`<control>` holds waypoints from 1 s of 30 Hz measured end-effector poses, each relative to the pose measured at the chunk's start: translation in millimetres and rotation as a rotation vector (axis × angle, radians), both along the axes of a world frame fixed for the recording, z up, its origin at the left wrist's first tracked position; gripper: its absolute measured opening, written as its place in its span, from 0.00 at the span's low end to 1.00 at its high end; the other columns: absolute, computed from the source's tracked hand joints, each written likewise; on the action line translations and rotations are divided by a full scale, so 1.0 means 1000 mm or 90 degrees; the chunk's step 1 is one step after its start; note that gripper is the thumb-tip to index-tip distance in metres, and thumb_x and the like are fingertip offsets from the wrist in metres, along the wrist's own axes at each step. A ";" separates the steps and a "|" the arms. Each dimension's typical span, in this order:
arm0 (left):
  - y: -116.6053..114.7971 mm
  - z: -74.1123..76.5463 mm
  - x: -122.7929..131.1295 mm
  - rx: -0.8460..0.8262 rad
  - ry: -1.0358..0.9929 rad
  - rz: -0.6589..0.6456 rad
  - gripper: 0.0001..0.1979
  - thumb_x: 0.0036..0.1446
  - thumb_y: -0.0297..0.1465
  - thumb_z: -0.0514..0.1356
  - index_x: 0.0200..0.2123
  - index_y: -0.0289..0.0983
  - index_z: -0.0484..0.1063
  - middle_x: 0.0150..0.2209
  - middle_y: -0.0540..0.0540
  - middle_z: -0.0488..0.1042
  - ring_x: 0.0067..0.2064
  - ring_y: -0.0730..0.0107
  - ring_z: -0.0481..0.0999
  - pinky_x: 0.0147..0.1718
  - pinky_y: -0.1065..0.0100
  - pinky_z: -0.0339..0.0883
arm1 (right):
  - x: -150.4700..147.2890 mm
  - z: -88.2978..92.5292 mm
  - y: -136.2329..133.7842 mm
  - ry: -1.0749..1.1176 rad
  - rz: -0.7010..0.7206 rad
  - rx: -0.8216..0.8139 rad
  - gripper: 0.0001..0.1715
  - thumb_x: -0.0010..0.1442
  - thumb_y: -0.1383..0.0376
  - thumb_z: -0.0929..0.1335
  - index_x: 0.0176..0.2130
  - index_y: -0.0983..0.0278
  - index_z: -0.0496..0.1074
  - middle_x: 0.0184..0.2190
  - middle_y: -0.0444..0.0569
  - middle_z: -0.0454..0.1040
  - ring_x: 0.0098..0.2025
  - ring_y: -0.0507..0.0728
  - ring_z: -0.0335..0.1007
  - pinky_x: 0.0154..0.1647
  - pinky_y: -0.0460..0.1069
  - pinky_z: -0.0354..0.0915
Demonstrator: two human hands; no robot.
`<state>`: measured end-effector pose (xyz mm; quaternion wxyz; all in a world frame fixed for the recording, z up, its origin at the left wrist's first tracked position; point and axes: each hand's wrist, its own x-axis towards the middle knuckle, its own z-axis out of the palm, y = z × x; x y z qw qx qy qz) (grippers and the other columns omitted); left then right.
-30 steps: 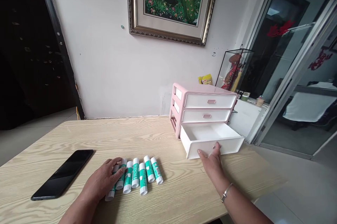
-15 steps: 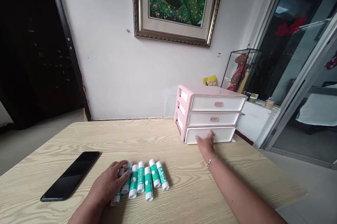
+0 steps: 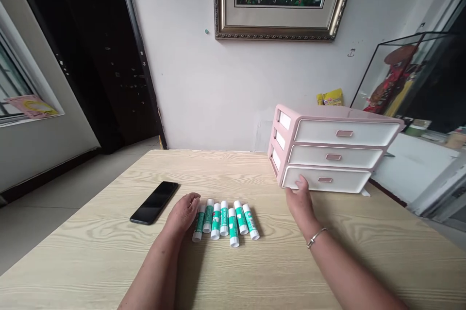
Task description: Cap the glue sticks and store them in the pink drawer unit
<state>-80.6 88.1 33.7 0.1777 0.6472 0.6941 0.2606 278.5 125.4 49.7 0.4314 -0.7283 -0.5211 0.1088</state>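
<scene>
My pale wood-grain table (image 3: pixel 91 261) carries a black glass smartphone (image 3: pixel 154 202), seven white-and-green glue sticks (image 3: pixel 224 217) lying side by side near it, and a pink-and-white plastic three-drawer organizer (image 3: pixel 329 152) to my right.

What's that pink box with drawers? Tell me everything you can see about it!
The pink drawer unit looks like plastic and has three white drawers stacked up, each with a small pink handle. All three are shut. Its side shows three small windows. It stands on the pale wood-grain table, and the right hand touches the bottom drawer.
</scene>
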 end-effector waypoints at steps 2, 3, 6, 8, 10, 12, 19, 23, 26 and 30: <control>-0.004 0.001 0.000 -0.021 0.015 0.007 0.18 0.62 0.36 0.47 0.42 0.37 0.75 0.38 0.43 0.80 0.41 0.62 0.78 0.37 0.66 0.65 | -0.032 0.007 -0.008 0.047 0.063 0.063 0.38 0.57 0.62 0.62 0.65 0.64 0.53 0.54 0.57 0.71 0.55 0.63 0.67 0.57 0.54 0.62; -0.006 0.002 0.001 -0.032 0.023 0.006 0.16 0.60 0.36 0.49 0.39 0.37 0.75 0.35 0.44 0.80 0.38 0.62 0.78 0.34 0.67 0.64 | -0.046 0.008 -0.010 0.072 0.094 0.103 0.37 0.57 0.62 0.62 0.65 0.65 0.55 0.52 0.56 0.73 0.54 0.63 0.68 0.56 0.55 0.62; -0.012 0.007 0.003 -0.058 0.042 -0.004 0.12 0.56 0.37 0.54 0.35 0.39 0.75 0.33 0.46 0.80 0.35 0.63 0.77 0.28 0.69 0.60 | -0.077 0.000 -0.014 0.102 0.183 0.199 0.34 0.57 0.64 0.62 0.62 0.64 0.59 0.49 0.55 0.74 0.54 0.62 0.68 0.57 0.57 0.62; -0.016 0.012 0.004 -0.069 0.048 -0.006 0.12 0.55 0.38 0.55 0.36 0.40 0.75 0.33 0.47 0.80 0.34 0.63 0.77 0.27 0.69 0.58 | -0.088 -0.014 -0.013 0.080 0.233 0.228 0.31 0.58 0.64 0.62 0.61 0.62 0.61 0.49 0.54 0.73 0.54 0.62 0.67 0.57 0.58 0.62; -0.019 0.016 0.005 -0.086 0.055 -0.007 0.12 0.55 0.37 0.55 0.39 0.41 0.75 0.33 0.47 0.80 0.34 0.63 0.77 0.27 0.69 0.57 | -0.091 -0.028 -0.011 0.053 0.274 0.234 0.30 0.58 0.65 0.62 0.60 0.62 0.63 0.47 0.53 0.74 0.54 0.61 0.68 0.57 0.58 0.62; -0.022 0.020 0.007 -0.105 0.068 -0.009 0.14 0.55 0.36 0.54 0.42 0.42 0.75 0.35 0.47 0.80 0.34 0.63 0.77 0.28 0.68 0.57 | -0.088 -0.040 -0.010 0.041 0.300 0.215 0.29 0.59 0.65 0.63 0.60 0.61 0.63 0.45 0.52 0.75 0.51 0.60 0.69 0.55 0.58 0.64; -0.028 0.028 0.011 -0.140 0.104 0.002 0.18 0.49 0.36 0.58 0.46 0.43 0.71 0.38 0.47 0.80 0.38 0.61 0.77 0.29 0.68 0.56 | -0.074 -0.029 -0.013 0.078 0.307 0.140 0.23 0.61 0.61 0.62 0.54 0.61 0.69 0.41 0.50 0.76 0.44 0.58 0.72 0.47 0.55 0.68; -0.029 0.029 0.012 -0.157 0.132 0.042 0.16 0.47 0.39 0.60 0.40 0.40 0.69 0.36 0.46 0.79 0.36 0.61 0.77 0.27 0.68 0.56 | -0.080 -0.015 -0.020 0.103 0.300 0.101 0.21 0.57 0.61 0.63 0.48 0.62 0.73 0.38 0.50 0.77 0.41 0.59 0.73 0.45 0.55 0.68; -0.030 0.027 0.012 -0.152 0.138 0.044 0.10 0.47 0.39 0.60 0.32 0.40 0.69 0.32 0.47 0.78 0.33 0.62 0.75 0.25 0.68 0.53 | -0.086 -0.018 -0.019 0.139 0.284 0.042 0.23 0.55 0.62 0.63 0.48 0.63 0.73 0.39 0.51 0.77 0.44 0.60 0.73 0.45 0.54 0.68; -0.029 0.017 0.010 -0.142 0.106 0.046 0.07 0.48 0.36 0.60 0.29 0.40 0.70 0.28 0.49 0.78 0.26 0.67 0.74 0.22 0.70 0.52 | -0.089 -0.032 -0.012 0.195 0.276 -0.010 0.24 0.54 0.63 0.63 0.51 0.63 0.71 0.43 0.53 0.76 0.47 0.60 0.72 0.46 0.53 0.67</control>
